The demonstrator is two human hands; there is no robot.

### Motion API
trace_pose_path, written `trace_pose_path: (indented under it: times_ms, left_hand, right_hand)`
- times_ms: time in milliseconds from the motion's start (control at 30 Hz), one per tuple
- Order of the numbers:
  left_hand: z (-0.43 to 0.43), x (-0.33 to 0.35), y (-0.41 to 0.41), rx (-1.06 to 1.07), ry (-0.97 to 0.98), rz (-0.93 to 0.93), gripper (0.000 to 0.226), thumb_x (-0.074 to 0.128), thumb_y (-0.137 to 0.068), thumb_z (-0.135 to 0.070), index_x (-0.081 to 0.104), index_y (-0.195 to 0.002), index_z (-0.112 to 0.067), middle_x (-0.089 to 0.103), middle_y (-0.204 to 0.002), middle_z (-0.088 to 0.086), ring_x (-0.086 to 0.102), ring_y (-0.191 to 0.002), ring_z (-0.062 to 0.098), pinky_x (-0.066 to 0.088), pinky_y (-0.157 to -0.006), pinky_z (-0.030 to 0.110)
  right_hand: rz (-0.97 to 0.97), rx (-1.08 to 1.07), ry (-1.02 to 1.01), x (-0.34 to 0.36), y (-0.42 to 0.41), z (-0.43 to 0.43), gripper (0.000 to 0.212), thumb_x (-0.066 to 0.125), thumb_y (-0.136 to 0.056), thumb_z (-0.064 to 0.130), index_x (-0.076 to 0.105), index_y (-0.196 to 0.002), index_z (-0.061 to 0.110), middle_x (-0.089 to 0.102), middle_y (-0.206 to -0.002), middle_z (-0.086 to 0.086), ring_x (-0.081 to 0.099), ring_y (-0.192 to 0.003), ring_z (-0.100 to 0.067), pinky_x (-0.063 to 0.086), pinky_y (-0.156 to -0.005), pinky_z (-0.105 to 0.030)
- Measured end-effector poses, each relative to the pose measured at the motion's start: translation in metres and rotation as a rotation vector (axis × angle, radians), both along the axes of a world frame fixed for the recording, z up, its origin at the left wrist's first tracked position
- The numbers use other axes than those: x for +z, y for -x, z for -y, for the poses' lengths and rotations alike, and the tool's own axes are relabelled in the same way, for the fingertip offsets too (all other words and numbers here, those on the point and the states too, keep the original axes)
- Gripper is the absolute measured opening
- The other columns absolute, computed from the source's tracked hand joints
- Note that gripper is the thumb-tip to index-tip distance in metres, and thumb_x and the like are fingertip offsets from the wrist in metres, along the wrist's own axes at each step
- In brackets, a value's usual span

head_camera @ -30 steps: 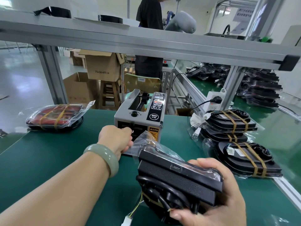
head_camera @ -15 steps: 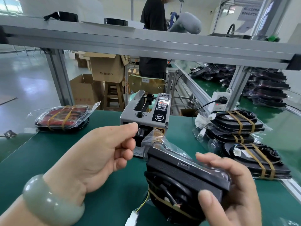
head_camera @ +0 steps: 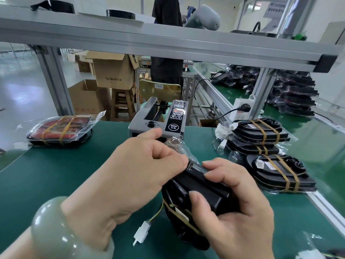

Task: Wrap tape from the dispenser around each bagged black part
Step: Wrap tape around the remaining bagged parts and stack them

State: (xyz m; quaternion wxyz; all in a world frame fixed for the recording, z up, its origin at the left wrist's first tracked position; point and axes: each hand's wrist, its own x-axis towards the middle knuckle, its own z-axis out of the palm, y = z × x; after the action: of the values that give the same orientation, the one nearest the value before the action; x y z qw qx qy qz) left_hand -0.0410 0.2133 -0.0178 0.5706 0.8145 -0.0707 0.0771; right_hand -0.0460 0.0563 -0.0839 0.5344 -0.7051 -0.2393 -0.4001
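Back from the dispenser (head_camera: 157, 119) at twelve o'clock, left hand (head_camera: 134, 174) pinches the bagged part (head_camera: 202, 187); right hand (head_camera: 239, 221) grips it steady for taping.

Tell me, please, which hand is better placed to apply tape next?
Probably the left hand: its fingers pinch at the bagged black plastic part's top edge, while the right hand holds it.

Green-topped counter (head_camera: 56, 174) framed in aluminium, with a grey shelf rail (head_camera: 168, 43) across the top on metal posts (head_camera: 56, 81). Beyond, stacked cardboard boxes (head_camera: 113, 71), a wooden stool (head_camera: 122, 105) and a yellow chair back (head_camera: 160, 90) on a glossy pale floor (head_camera: 18, 90) catching bright reflections at the left. To the right, a second green counter (head_camera: 229, 91) running away toward pale walls (head_camera: 321, 14), with a person in dark clothes (head_camera: 167, 70) standing behind.
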Motion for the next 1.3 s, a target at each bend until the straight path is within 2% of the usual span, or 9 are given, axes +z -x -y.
trace_pose_path:
  times_ms: [267,467,567,733,800,867,1067,1167,1300]
  left_hand:
    - [0.001,-0.002,-0.010,-0.064,0.009,-0.098,0.036,0.064,-0.057,-0.042,0.073,-0.070,-0.009,0.065,-0.085,-0.037,0.036,-0.105,-0.035,0.030,-0.085,0.012]
    - [0.000,-0.001,-0.010,-0.076,0.032,-0.184,0.032,0.065,-0.057,-0.041,0.071,-0.066,-0.012,0.074,-0.095,0.001,0.060,-0.101,-0.003,0.038,-0.076,0.012]
    - [0.001,-0.002,-0.011,-0.068,0.029,-0.180,0.035,0.065,-0.057,-0.043,0.070,-0.068,-0.010,0.073,-0.100,0.009,0.060,-0.099,0.008,0.037,-0.074,0.014]
    - [0.003,-0.006,-0.013,-0.047,-0.027,-0.119,0.042,0.063,-0.058,-0.045,0.067,-0.072,-0.006,0.072,-0.099,0.012,0.062,-0.098,0.008,0.045,-0.082,0.022]
    - [0.004,-0.006,-0.012,-0.041,-0.057,-0.096,0.043,0.062,-0.061,-0.044,0.065,-0.070,-0.002,0.072,-0.095,0.014,0.062,-0.104,0.003,0.043,-0.082,0.010]
    - [0.006,-0.005,-0.010,-0.055,-0.101,-0.068,0.044,0.068,-0.069,-0.041,0.064,-0.067,0.003,0.072,-0.090,0.015,0.054,-0.098,-0.019,0.034,-0.071,-0.005]
    - [0.012,-0.006,-0.005,-0.021,-0.211,0.009,0.033,0.064,-0.078,-0.026,0.064,-0.064,0.004,0.073,-0.078,0.006,0.047,-0.086,-0.032,0.031,-0.067,-0.007]
    - [0.017,-0.007,-0.005,0.033,-0.217,0.046,0.024,0.066,-0.076,-0.025,0.065,-0.063,-0.005,0.071,-0.069,-0.003,0.057,-0.074,-0.018,0.039,-0.063,-0.001]
    - [0.017,-0.011,-0.011,0.139,-0.085,0.025,0.020,0.074,-0.057,-0.036,0.067,-0.069,-0.021,0.071,-0.077,-0.013,0.065,-0.073,0.000,0.049,-0.062,0.015]
  right_hand:
    - [0.009,-0.032,0.043,0.003,0.000,-0.002,0.023,0.071,-0.066,0.026,0.063,-0.085,0.015,0.066,-0.097,-0.001,0.065,-0.095,-0.013,0.050,-0.081,-0.023]
    - [0.016,-0.055,0.130,0.006,-0.001,0.000,0.026,0.067,-0.067,0.023,0.067,-0.086,0.006,0.064,-0.091,-0.002,0.062,-0.090,-0.011,0.047,-0.080,-0.019]
    - [0.011,-0.066,0.143,0.007,-0.001,0.000,0.025,0.067,-0.067,0.023,0.068,-0.086,0.007,0.063,-0.091,-0.005,0.061,-0.089,-0.009,0.047,-0.079,-0.017]
    - [0.020,-0.074,0.181,0.009,0.000,0.002,0.025,0.066,-0.070,0.021,0.071,-0.090,0.007,0.061,-0.092,-0.005,0.060,-0.087,-0.007,0.045,-0.078,-0.014]
    - [0.024,-0.082,0.216,0.010,0.000,0.003,0.027,0.066,-0.070,0.021,0.072,-0.092,0.007,0.060,-0.092,-0.005,0.060,-0.086,-0.007,0.045,-0.077,-0.014]
    - [0.024,-0.096,0.257,0.012,0.000,0.005,0.028,0.064,-0.071,0.022,0.073,-0.093,0.007,0.060,-0.091,-0.005,0.059,-0.084,-0.008,0.045,-0.075,-0.013]
    - [0.044,-0.154,0.387,0.017,-0.001,0.012,0.024,0.063,-0.072,0.022,0.073,-0.088,0.007,0.058,-0.086,-0.008,0.055,-0.079,-0.011,0.043,-0.072,-0.010]
    - [0.059,-0.167,0.425,0.020,-0.002,0.013,0.023,0.062,-0.072,0.022,0.072,-0.088,0.008,0.059,-0.086,-0.008,0.054,-0.078,-0.013,0.042,-0.072,-0.010]
    - [0.073,-0.160,0.442,0.021,-0.002,0.014,0.022,0.062,-0.073,0.020,0.072,-0.087,0.006,0.059,-0.086,-0.009,0.054,-0.079,-0.016,0.043,-0.073,-0.013]
